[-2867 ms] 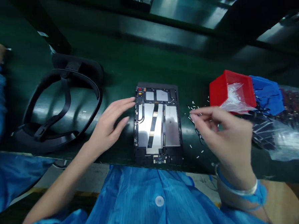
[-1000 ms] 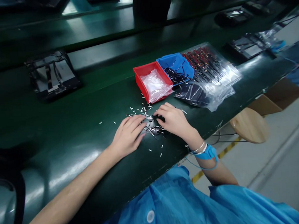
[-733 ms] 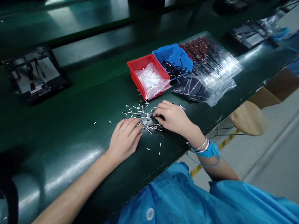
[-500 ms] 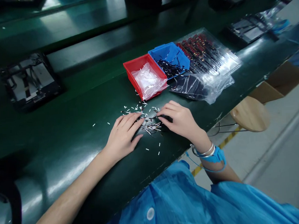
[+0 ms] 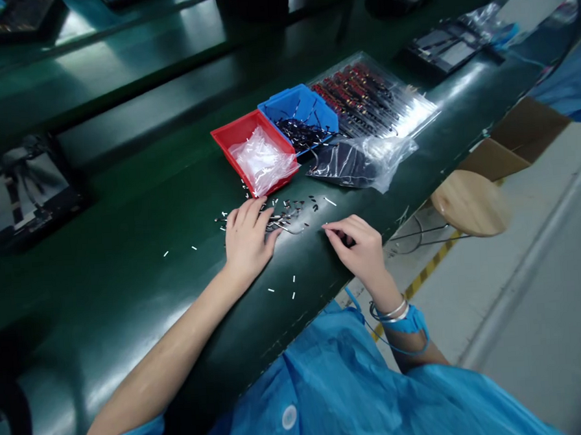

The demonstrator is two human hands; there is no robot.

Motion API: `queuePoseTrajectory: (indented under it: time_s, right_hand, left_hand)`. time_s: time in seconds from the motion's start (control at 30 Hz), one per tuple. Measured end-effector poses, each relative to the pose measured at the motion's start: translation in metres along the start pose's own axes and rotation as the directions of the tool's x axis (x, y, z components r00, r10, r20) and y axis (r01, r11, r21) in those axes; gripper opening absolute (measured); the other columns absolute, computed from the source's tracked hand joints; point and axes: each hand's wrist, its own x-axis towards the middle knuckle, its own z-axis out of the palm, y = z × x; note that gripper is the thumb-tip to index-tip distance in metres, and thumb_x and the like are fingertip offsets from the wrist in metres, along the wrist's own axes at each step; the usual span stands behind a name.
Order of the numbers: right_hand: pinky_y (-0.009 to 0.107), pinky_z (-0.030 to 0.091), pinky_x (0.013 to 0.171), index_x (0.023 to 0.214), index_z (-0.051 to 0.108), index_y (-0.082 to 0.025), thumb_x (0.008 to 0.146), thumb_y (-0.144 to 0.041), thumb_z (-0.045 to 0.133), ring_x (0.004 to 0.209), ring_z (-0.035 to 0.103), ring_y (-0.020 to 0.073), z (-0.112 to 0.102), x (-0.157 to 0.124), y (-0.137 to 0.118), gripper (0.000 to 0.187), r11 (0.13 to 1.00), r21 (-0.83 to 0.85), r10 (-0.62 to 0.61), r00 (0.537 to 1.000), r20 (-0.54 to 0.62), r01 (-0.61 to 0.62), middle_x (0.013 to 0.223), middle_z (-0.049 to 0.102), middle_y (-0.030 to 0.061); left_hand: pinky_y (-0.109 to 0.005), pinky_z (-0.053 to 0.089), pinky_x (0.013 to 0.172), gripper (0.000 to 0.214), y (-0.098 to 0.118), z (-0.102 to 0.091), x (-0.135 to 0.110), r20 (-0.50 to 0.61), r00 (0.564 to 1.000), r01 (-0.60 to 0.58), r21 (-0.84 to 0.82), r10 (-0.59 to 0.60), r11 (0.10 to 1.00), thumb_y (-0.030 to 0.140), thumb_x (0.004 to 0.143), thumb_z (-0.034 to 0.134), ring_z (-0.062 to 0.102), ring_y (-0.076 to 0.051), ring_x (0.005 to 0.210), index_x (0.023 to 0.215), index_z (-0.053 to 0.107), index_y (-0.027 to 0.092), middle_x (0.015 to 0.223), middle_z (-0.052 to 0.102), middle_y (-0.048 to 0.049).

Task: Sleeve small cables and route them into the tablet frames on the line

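Note:
My left hand lies palm down with fingers stretched out and somewhat apart, over the left side of a scatter of small dark pieces and thin wires. Part of that scatter is hidden beneath the fingers. To the right of it, my right hand is closed in a pinch just above the green tabletop. A tiny pale speck shows at its thumb and index tips, too small to name. Short white strips lie loose on the surface nearer to me.
Beyond the hands stand a red bin with clear plastic bags and a blue bin with black wires. Bagged parts lie beside them. Open device units sit farther along. A wooden stool stands past the table edge.
My right hand has moved right, away from the small pieces. My left hand has shifted forward over the pile, and the white-ended wires in front have been moved or covered. The view has shifted too.

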Motion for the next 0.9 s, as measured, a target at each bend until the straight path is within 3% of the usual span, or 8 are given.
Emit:
queuePoseTrajectory:
  time_s: [0.17,0.27,0.37,0.4,0.47,0.67,0.77,0.9]
  right_hand:
    - [0.027,0.048,0.061,0.079,0.069,-0.017,0.088,-0.015,0.054,0.064,0.058,0.0139,0.002,-0.003,0.002,0.017,0.990,-0.074,-0.123,0.990,-0.065,0.118,0.068,0.069,0.0030]
    - [0.027,0.049,0.063,0.079,0.069,-0.016,0.088,-0.014,0.054,0.064,0.057,0.0140,0.004,-0.004,0.003,0.017,0.982,-0.103,-0.168,0.982,-0.082,0.159,0.067,0.068,0.0034]
    - [0.026,0.048,0.061,0.079,0.068,-0.016,0.088,-0.014,0.055,0.062,0.056,0.0134,0.004,-0.005,0.004,0.017,0.985,-0.085,-0.159,0.981,-0.111,0.150,0.066,0.068,0.0029]
    - [0.026,0.047,0.060,0.079,0.068,-0.016,0.088,-0.014,0.054,0.061,0.056,0.0131,0.004,-0.005,0.004,0.017,0.988,-0.075,-0.145,0.982,-0.121,0.137,0.067,0.068,0.0026]
    - [0.026,0.046,0.058,0.080,0.069,-0.017,0.088,-0.015,0.054,0.060,0.056,0.0126,0.004,-0.006,0.006,0.016,0.994,-0.046,-0.105,0.985,-0.137,0.100,0.068,0.069,0.0018]
    - [0.026,0.046,0.059,0.081,0.070,-0.018,0.087,-0.016,0.056,0.058,0.054,0.0126,0.003,-0.007,0.010,0.015,1.000,-0.014,0.016,0.991,-0.132,-0.018,0.065,0.067,-0.0004]
    - [0.030,0.049,0.070,0.088,0.071,-0.017,0.089,-0.016,0.053,0.078,0.059,0.0175,0.003,-0.008,0.003,0.018,0.975,-0.130,-0.181,0.983,-0.010,0.178,0.081,0.071,0.0049]
    - [0.035,0.048,0.079,0.103,0.070,-0.014,0.089,-0.019,0.053,0.103,0.057,0.0241,0.011,-0.006,-0.011,0.022,0.876,-0.199,-0.400,0.893,0.207,0.439,0.109,0.071,0.0088]
  left_hand:
    - [-0.043,0.044,0.096,0.027,0.001,-0.022,-0.027,-0.104,0.995,-0.006,-0.060,-0.001,0.998,0.022,0.094,0.051,0.058,-0.026,0.117,0.119,0.058,0.018,0.126,0.063,-0.0132]
    - [-0.043,0.039,0.103,0.042,0.014,-0.043,-0.066,0.058,0.992,-0.107,-0.125,0.115,0.986,0.027,0.096,0.045,0.047,-0.027,0.131,0.136,0.046,0.017,0.137,0.054,-0.0144]
    - [-0.041,0.027,0.114,0.058,0.031,-0.053,-0.096,0.354,0.845,-0.358,-0.185,0.401,0.915,0.045,0.098,0.039,0.029,-0.025,0.143,0.148,0.031,0.018,0.148,0.044,-0.0094]
    - [-0.040,0.023,0.116,0.063,0.036,-0.052,-0.099,0.418,0.793,-0.403,-0.188,0.444,0.896,0.052,0.097,0.038,0.026,-0.024,0.144,0.150,0.029,0.018,0.151,0.040,-0.0079]
    - [-0.039,0.019,0.117,0.072,0.043,-0.041,-0.094,0.483,0.762,-0.403,-0.167,0.431,0.900,0.060,0.095,0.034,0.024,-0.024,0.145,0.150,0.027,0.016,0.154,0.033,-0.0082]
    - [-0.043,0.023,0.117,0.080,0.048,0.000,-0.043,0.438,0.812,-0.330,-0.202,0.387,0.922,0.065,0.093,0.033,0.023,-0.026,0.146,0.148,0.029,0.007,0.154,0.030,-0.0156]
    - [-0.045,0.027,0.115,0.060,0.046,-0.007,-0.044,0.288,0.876,-0.331,-0.224,0.387,0.916,0.049,0.097,0.038,0.028,-0.026,0.144,0.141,0.039,0.009,0.150,0.038,-0.0169]
    - [-0.041,0.039,0.108,0.035,0.040,-0.033,-0.079,0.049,0.967,-0.232,-0.236,0.250,0.944,0.024,0.095,0.046,0.045,-0.022,0.133,0.128,0.050,0.016,0.138,0.054,-0.0155]
